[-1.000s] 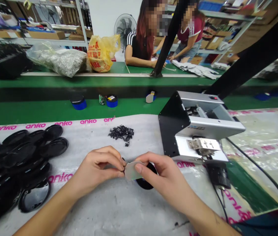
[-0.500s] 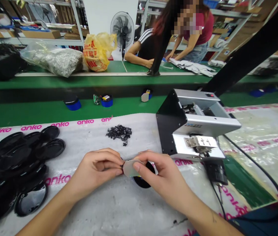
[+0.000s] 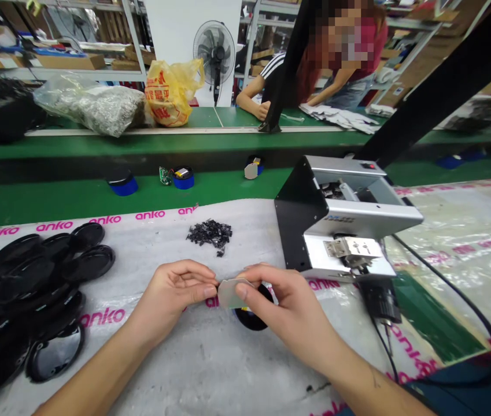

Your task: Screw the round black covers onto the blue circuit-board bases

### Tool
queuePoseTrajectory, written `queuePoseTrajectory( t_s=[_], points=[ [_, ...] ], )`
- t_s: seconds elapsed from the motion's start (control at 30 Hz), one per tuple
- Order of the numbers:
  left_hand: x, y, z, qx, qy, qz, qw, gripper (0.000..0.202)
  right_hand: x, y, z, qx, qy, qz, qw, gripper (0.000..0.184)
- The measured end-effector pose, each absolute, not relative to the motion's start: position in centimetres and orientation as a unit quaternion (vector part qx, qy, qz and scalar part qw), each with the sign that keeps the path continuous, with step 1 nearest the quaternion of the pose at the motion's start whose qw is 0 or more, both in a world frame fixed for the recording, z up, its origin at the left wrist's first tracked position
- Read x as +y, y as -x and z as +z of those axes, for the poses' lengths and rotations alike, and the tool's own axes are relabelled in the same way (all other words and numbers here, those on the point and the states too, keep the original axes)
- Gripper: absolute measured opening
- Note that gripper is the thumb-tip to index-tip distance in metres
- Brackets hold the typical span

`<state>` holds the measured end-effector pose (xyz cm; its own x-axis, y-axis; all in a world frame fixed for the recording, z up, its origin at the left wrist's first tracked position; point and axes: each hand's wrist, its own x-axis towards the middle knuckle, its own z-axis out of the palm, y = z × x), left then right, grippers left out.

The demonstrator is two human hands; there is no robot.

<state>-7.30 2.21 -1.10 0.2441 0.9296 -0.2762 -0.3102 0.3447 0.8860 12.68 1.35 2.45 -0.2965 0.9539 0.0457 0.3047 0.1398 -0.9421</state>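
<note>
My right hand (image 3: 282, 297) grips a thin pale grey plate (image 3: 229, 293) with cut corners between thumb and fingers. Behind the plate and partly under my right fingers is a round black housing (image 3: 251, 320) with a bit of yellow inside. My left hand (image 3: 182, 292) is closed, thumb against fingertips, at the plate's left edge; whatever it pinches is too small or hidden to make out. Beyond my hands, a heap of small black pieces (image 3: 210, 234) lies on the white sheet (image 3: 176, 358).
Black round covers (image 3: 54, 352) are piled at left. A silver-and-black machine (image 3: 344, 214) stands at right, its cable trailing. Blue-and-black round units (image 3: 122, 184) sit on the green belt (image 3: 67, 196). Across it are a yellow bag (image 3: 169, 95) and two people.
The blue-and-black units have shifted slightly left. My left fingertips have edged slightly, and the plate tilts a little differently. Across the belt, the person in the striped sleeve has leaned right.
</note>
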Motion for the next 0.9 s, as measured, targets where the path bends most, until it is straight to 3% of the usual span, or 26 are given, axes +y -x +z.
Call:
queuePoseTrajectory(
  t_s=[0.23,0.37,0.47,0.53,0.63,0.8,0.9],
  points=[
    [1.8,6.0,-0.2,0.434,-0.335,0.463,0.696,0.024,1.2,-13.4,2.5,-0.708,0.480,0.382,0.350,0.015],
    [1.8,5.5,0.8,0.418,-0.360,0.483,0.680,0.024,1.1,-13.8,3.7,-0.848,0.412,0.196,0.269,0.048],
    [1.8,5.3,1.2,0.408,-0.370,0.488,0.677,0.022,1.0,-13.9,4.5,-0.908,0.360,0.090,0.194,0.043],
    [1.7,5.3,1.2,0.406,-0.384,0.482,0.674,0.019,0.8,-14.2,4.6,-0.913,0.357,0.061,0.187,0.042],
    [1.3,5.4,0.8,0.394,-0.438,0.466,0.660,0.028,0.6,-15.1,4.3,-0.893,0.386,0.114,0.204,0.046],
    [0.6,4.9,-0.3,0.422,-0.624,0.370,0.544,0.079,0.0,-16.4,3.9,-0.826,0.450,0.252,0.227,0.043],
    [0.6,4.1,-0.7,0.408,-0.690,0.322,0.504,0.075,-0.5,-16.6,3.4,-0.791,0.469,0.300,0.252,0.038]
  ],
)
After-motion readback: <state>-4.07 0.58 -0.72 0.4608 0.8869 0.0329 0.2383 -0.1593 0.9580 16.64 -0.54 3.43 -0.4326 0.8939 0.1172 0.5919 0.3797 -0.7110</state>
